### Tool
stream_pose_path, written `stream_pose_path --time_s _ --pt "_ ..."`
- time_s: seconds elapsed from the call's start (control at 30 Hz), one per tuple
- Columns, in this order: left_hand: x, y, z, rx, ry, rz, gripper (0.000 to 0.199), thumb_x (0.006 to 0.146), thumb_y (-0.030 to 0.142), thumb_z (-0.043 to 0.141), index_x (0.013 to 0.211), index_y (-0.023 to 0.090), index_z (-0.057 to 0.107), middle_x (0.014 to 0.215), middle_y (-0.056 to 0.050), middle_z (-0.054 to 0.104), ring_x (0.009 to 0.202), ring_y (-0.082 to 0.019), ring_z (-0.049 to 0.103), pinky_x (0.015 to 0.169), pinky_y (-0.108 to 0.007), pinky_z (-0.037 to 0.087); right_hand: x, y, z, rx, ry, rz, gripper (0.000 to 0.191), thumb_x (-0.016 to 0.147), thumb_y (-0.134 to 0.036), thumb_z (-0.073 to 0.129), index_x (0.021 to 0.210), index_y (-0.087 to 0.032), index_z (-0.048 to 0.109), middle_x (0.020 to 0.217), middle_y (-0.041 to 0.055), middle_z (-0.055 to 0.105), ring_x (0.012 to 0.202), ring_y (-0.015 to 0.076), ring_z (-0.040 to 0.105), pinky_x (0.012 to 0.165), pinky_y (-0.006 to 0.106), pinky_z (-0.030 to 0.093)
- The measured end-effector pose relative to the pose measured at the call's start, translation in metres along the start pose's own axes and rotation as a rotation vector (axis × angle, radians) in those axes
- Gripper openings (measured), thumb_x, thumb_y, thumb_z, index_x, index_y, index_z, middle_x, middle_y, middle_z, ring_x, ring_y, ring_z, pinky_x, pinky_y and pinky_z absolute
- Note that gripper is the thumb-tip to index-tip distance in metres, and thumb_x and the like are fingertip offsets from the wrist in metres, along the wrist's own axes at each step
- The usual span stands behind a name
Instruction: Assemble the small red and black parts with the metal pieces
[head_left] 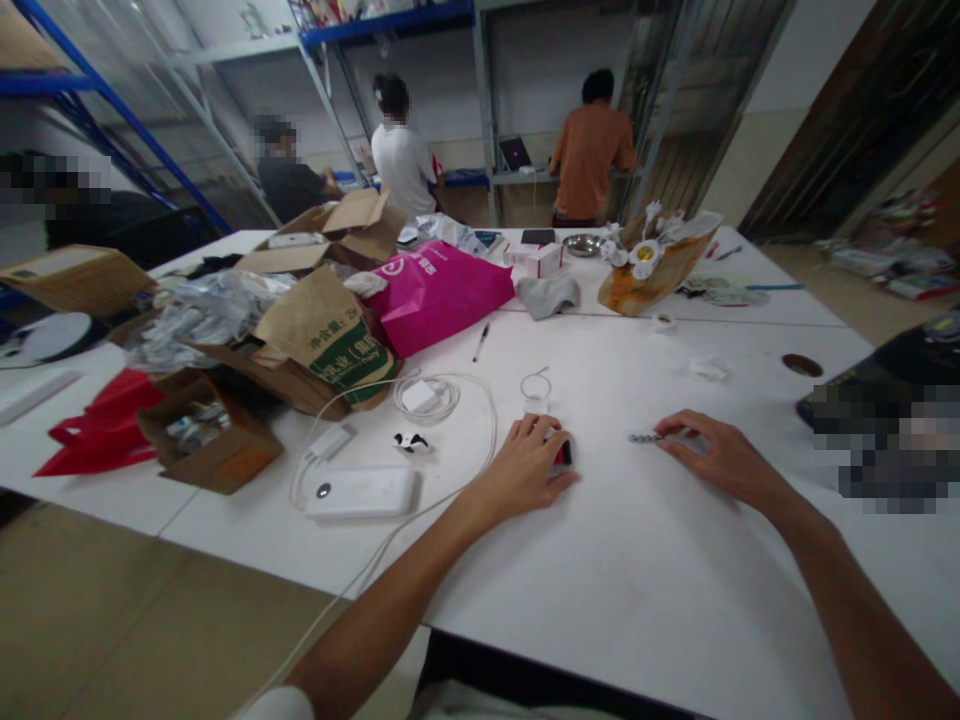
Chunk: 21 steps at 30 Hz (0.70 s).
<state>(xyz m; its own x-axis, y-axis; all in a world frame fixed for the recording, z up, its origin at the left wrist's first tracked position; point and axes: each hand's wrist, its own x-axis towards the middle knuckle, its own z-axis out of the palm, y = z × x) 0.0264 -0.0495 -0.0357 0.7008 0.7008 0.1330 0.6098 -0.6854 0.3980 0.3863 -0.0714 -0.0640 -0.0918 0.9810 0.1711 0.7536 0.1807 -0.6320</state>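
Observation:
My left hand [526, 465] rests on the white table with its fingers curled around a small black-and-red object [562, 452], most of which is hidden under the palm. Just beyond the fingers lies a small loop of thin white cord [535, 387]. To the right, thumb and fingertips of my right hand [709, 452] pinch one end of a short, dark, chain-like strip [643, 438], held low over the tabletop and pointing left. A gap of bare tabletop separates the two hands.
Left of my hands are a white power bank [367, 492], a coiled cable with a white charger [421, 397] and a black-and-white item [412, 442]. Behind stand a pink bag [442, 292], a brown paper bag [322, 330] and open cartons. Several people are around the table.

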Motion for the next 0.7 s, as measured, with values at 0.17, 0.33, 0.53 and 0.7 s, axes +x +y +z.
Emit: stream_pose_path --time_s 0.17,0.33,0.53,0.7 --pt "-0.0007 -0.0001 -0.0004 0.007 0.002 0.007 0.051 0.099 0.047 0.078 0.14 0.021 0.063 0.149 -0.017 0.059 0.139 -0.039 0.05 0.117 -0.058 0.047 0.0 -0.0003 -0.0002 0.005 -0.003 0.0 0.032 0.095 -0.057 0.069 0.104 -0.028 0.079 0.112 0.0094 0.083 0.103 0.0318 0.079 0.1 0.05 0.062" --pt "-0.001 -0.0006 -0.0008 0.012 0.001 0.013 0.052 0.099 0.047 0.077 0.141 0.021 0.063 0.149 -0.017 0.059 0.139 -0.039 0.05 0.117 -0.057 0.047 0.0002 -0.0008 -0.0005 0.001 -0.006 0.005 0.031 0.094 -0.056 0.07 0.103 -0.028 0.079 0.111 0.0088 0.084 0.101 0.0316 0.079 0.098 0.05 0.063" --pt "-0.0013 -0.0014 -0.0003 -0.01 0.015 0.017 0.052 0.097 0.045 0.079 0.142 0.024 0.063 0.149 -0.017 0.06 0.139 -0.04 0.051 0.116 -0.06 0.048 0.0 0.0004 0.0001 -0.003 0.018 -0.004 0.035 0.094 -0.06 0.07 0.103 -0.028 0.079 0.11 0.0092 0.084 0.099 0.0312 0.079 0.098 0.05 0.064" --pt "-0.0013 -0.0027 -0.0041 -0.081 0.049 0.034 0.061 0.095 0.044 0.083 0.148 0.022 0.062 0.152 -0.018 0.06 0.141 -0.039 0.053 0.12 -0.06 0.047 -0.0012 -0.0007 -0.0049 0.0 0.053 0.0 0.041 0.093 -0.065 0.072 0.108 -0.027 0.08 0.114 0.0097 0.083 0.103 0.0324 0.078 0.097 0.05 0.063"
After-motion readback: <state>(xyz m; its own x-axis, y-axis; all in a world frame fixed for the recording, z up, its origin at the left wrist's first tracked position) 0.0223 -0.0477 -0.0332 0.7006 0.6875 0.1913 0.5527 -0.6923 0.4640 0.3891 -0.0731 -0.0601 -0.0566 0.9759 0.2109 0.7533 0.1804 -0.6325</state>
